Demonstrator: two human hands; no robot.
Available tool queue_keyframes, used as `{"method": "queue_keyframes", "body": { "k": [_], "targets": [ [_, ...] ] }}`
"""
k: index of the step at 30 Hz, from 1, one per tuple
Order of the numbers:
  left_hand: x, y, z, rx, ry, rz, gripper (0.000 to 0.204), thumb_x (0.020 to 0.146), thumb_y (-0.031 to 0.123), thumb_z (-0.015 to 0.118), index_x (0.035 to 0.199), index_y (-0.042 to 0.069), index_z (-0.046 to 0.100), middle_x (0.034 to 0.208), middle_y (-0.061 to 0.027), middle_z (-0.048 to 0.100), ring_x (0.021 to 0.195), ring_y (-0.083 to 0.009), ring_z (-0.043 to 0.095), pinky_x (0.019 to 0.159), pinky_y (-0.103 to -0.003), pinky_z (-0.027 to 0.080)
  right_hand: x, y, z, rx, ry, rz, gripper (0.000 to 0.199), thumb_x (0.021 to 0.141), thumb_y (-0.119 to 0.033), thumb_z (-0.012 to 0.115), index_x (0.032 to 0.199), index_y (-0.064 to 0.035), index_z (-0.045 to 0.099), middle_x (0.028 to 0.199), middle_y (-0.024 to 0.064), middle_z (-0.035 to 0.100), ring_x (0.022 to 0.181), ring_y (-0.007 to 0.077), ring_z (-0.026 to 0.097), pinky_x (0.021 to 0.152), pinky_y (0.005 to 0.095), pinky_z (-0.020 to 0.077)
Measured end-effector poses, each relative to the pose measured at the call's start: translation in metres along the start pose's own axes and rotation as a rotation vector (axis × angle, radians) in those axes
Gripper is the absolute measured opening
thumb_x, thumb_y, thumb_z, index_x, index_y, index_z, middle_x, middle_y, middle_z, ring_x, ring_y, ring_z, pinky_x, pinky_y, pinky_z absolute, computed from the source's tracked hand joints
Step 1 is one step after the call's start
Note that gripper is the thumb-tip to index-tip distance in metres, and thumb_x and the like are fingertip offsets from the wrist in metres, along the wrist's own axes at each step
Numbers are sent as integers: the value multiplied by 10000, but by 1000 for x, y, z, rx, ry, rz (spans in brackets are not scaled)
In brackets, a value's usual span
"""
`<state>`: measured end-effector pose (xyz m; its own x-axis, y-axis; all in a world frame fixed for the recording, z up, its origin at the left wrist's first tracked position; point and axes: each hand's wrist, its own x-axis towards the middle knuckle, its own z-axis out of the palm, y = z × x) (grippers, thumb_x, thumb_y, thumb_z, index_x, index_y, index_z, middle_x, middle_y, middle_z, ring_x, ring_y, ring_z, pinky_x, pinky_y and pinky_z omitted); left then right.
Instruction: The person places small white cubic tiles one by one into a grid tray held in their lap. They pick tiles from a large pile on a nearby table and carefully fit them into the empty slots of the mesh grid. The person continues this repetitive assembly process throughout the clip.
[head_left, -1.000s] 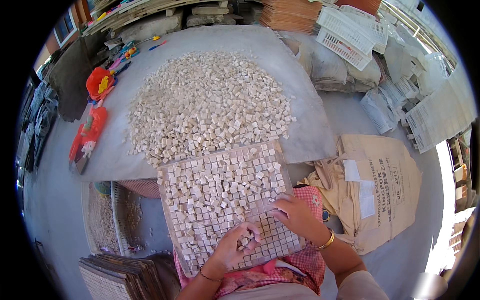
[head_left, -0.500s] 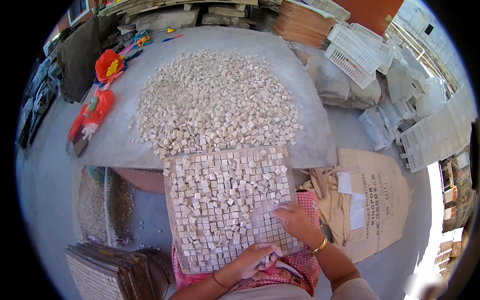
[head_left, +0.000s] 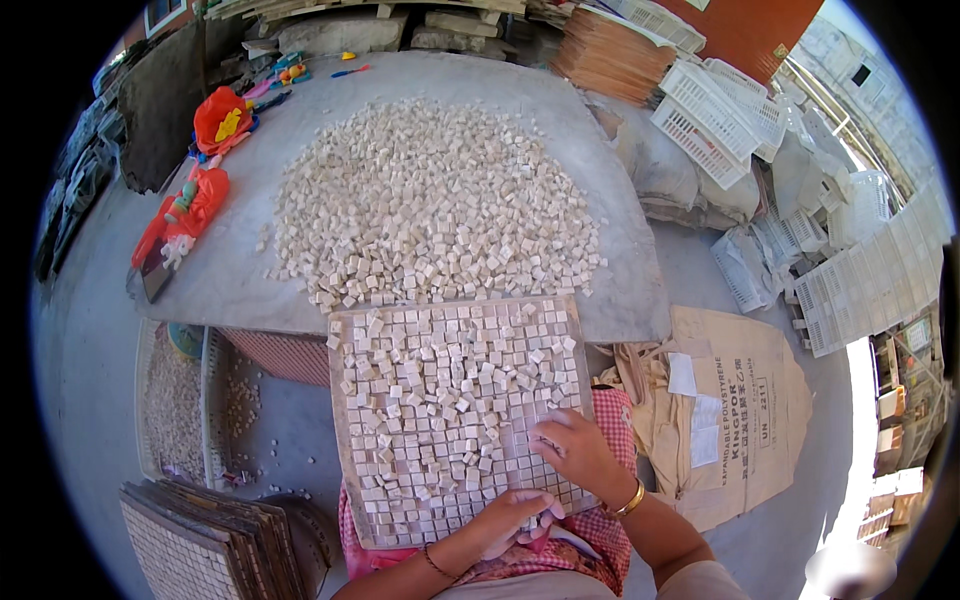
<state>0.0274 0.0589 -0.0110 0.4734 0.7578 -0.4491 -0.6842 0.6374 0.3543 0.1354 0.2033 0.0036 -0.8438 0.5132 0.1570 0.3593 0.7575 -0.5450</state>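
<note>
Both hands rest flat on the near end of the grid tray (head_left: 345, 420), fingers spread over small stone cubes rather than pinching any. The right hand (head_left: 572, 452) presses on the tray's near right corner. The left hand (head_left: 512, 520) lies at its near edge, fingers curled loosely; whether a cube sits under them I cannot tell.

By my reading the tray is well along. The rows nearest the hands sit level in their cells. The middle and far part of the tray is strewn with loose stone cubes (head_left: 440, 385) lying crooked, not yet seated. Beyond the tray's far edge the big heap of cubes (head_left: 430, 205) on the grey slab (head_left: 230, 285) looks barely dented. To the tray's near left stands a stack of trays (head_left: 215, 535).
</note>
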Motion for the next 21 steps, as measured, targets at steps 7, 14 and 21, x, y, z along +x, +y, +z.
{"method": "queue_keyframes", "body": {
  "k": [7, 14, 21],
  "targets": [
    [3, -1, 0, 14, -11, -29, 319, 930, 316, 506, 953, 7, 581, 701, 5, 467, 545, -81, 381, 471, -187, 311, 3, 4, 9, -68, -5, -86, 125, 777, -135, 633, 884, -72, 615, 838, 93, 578, 782, 281, 574, 672, 367, 469],
    [1, -1, -7, -145, -62, 72, 241, 927, 212, 510, 1014, 0, 584, 779, -8, 527, 663, -83, 469, 540, -195, 352, 11, 19, -46, 109, 192, 216, 107, 810, -106, 621, 898, -46, 632, 850, 105, 604, 793, 292, 586, 698, 355, 475],
    [4, 1, -7, -228, -183, -3, 246, 929, 192, 506, 1027, -22, 577, 753, 2, 493, 635, -71, 430, 528, -177, 338, 18, 35, -29, -129, 92, -12, 192, 768, -68, 653, 956, -59, 615, 930, 102, 569, 828, 273, 581, 678, 356, 484]
  ]
}}
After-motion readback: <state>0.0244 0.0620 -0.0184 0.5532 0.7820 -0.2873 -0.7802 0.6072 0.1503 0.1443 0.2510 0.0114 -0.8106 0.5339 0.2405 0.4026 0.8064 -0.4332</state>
